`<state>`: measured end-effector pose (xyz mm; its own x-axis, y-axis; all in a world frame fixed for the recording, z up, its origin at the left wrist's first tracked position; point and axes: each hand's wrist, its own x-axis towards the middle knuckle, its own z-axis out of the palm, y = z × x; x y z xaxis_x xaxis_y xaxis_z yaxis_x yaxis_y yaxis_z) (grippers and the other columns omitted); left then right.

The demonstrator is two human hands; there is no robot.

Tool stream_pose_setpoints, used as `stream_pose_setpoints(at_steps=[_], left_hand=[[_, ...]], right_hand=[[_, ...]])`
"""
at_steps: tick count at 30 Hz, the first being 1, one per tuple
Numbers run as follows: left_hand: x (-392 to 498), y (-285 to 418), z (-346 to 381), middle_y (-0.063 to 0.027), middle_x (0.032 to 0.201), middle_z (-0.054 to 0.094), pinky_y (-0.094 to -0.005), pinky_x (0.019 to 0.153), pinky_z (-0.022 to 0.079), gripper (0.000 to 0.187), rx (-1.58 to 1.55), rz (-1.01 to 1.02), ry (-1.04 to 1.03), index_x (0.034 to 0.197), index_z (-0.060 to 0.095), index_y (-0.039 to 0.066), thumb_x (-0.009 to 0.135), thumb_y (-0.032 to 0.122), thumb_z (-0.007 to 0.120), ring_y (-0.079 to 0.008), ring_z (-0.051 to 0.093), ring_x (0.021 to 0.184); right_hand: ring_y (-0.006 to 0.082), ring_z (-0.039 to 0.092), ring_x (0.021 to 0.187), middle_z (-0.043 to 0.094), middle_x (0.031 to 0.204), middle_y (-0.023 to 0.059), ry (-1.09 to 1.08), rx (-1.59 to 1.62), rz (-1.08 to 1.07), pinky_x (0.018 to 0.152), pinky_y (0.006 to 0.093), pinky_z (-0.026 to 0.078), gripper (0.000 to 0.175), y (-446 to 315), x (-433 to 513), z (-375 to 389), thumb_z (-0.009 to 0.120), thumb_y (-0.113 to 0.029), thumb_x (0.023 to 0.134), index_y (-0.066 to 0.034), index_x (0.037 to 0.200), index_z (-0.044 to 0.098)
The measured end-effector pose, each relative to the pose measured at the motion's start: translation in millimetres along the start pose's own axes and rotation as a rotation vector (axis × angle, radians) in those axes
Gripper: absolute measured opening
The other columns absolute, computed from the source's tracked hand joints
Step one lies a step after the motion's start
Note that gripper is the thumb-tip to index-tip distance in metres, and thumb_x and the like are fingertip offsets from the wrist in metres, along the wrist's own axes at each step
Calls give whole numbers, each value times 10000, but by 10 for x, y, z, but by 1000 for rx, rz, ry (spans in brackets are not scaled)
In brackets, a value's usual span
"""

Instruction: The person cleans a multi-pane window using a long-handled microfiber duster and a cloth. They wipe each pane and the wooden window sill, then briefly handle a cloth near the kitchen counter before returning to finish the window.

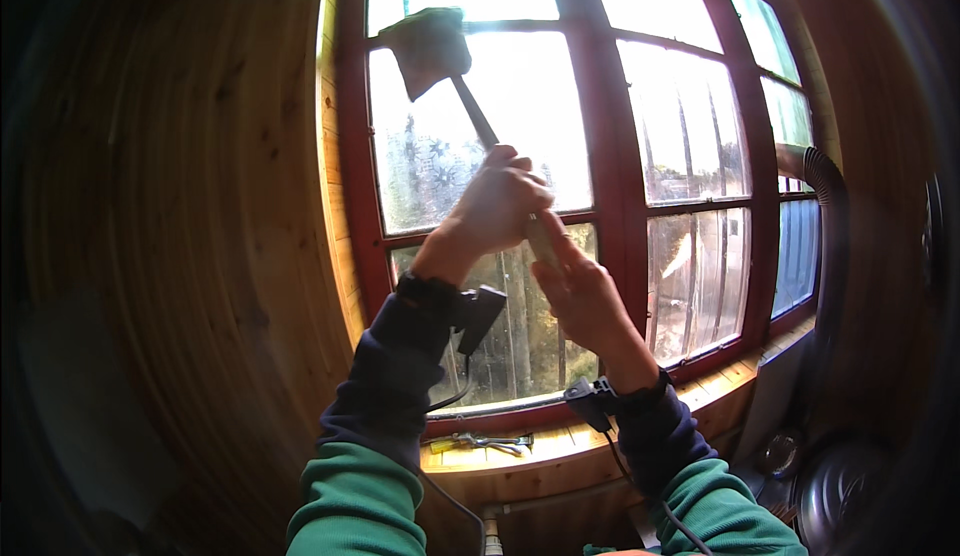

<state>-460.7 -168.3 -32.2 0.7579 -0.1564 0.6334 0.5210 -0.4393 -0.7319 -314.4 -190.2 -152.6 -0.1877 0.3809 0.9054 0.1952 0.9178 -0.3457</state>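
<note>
Both of my hands grip one long handle that slants up and to the left. My left hand wraps around it higher up. Below, my right hand holds its lower end with a finger laid along it. At the handle's top a dark cloth covers the tool's head, with one corner hanging down. The cloth is in front of the upper left panes of a red-framed window; whether it touches the glass I cannot tell. Frost-like marks show on the pane under it.
On the wooden sill lie metal tools, one with a yellow part. A corrugated pipe runs down at the right. A round metal lid is at the lower right. Wood panelling lines the left. Cables hang from my wrist devices.
</note>
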Motion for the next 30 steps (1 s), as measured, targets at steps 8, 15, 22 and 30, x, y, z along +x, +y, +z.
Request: stream_pose_setpoints(at_steps=[8, 15, 22, 30], left_hand=[[-152, -66, -151, 51, 540, 469, -317, 746, 340, 176, -38, -33, 39, 503, 481, 198, 550, 169, 648, -148, 485, 632], [162, 189, 19, 64, 521, 496, -309, 703, 331, 183, -1, 47, -6, 499, 485, 216, 565, 220, 656, -138, 481, 571], [522, 376, 259, 71, 533, 497, -296, 738, 343, 176, -101, 102, 14, 513, 499, 216, 522, 174, 670, -128, 517, 607], [746, 551, 481, 57, 608, 575, -306, 827, 355, 101, -63, 97, -75, 567, 591, 217, 534, 145, 655, -137, 550, 701]], right_hand=[[10, 412, 582, 563, 901, -33, -53, 299, 7, 497, 196, 383, 535, -39, 74, 109, 549, -145, 917, -188, 1410, 348], [38, 498, 685, 593, 994, 19, -36, 429, 368, 585, 201, 439, 516, -219, -177, -315, 544, -129, 915, -143, 1400, 367], [-1, 419, 547, 530, 778, -39, 102, 380, 335, 453, 166, 355, 507, -144, -312, -634, 546, -126, 908, -140, 1389, 385], [7, 404, 403, 487, 596, -45, 161, 275, 313, 322, 182, 305, 506, -70, -406, -847, 530, -164, 916, -108, 1392, 366]])
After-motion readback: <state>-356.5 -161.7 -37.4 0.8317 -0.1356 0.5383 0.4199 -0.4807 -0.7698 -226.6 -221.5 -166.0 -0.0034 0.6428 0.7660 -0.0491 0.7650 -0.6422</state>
